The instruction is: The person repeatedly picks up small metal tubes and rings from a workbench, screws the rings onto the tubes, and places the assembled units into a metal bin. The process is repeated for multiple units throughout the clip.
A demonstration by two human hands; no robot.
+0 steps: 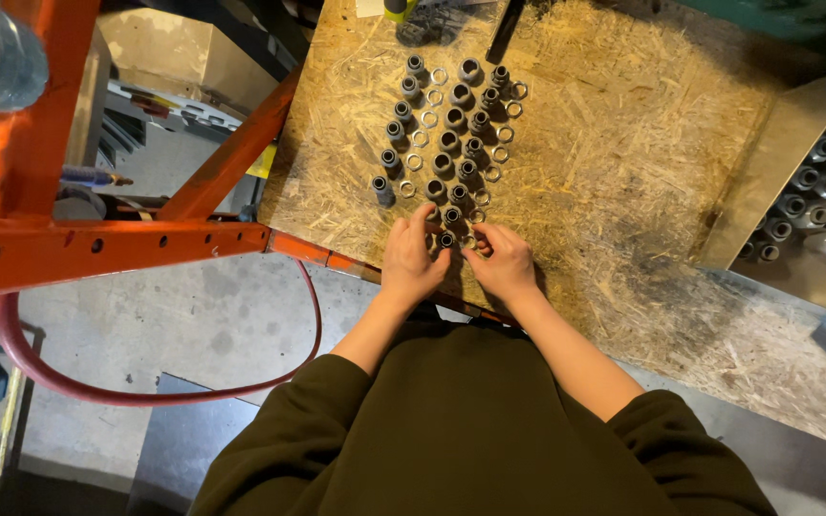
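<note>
Both hands rest near the front edge of a chipboard bench top (614, 162). My left hand (411, 260) pinches a small dark cylindrical metal fitting (445, 240) with its fingertips. My right hand (505, 260) touches the same fitting from the right, fingers curled; a small ring may be under them, but I cannot tell. Just beyond the hands stand several dark fittings (444, 141) in neat rows, with rows of small metal rings (420, 139) laid between them.
An orange steel frame (97, 244) runs along the left, with a red hose (145, 392) looping below it. At the right a metal tray (776, 153) holds several more grey fittings (815, 205). Concrete floor lies below left.
</note>
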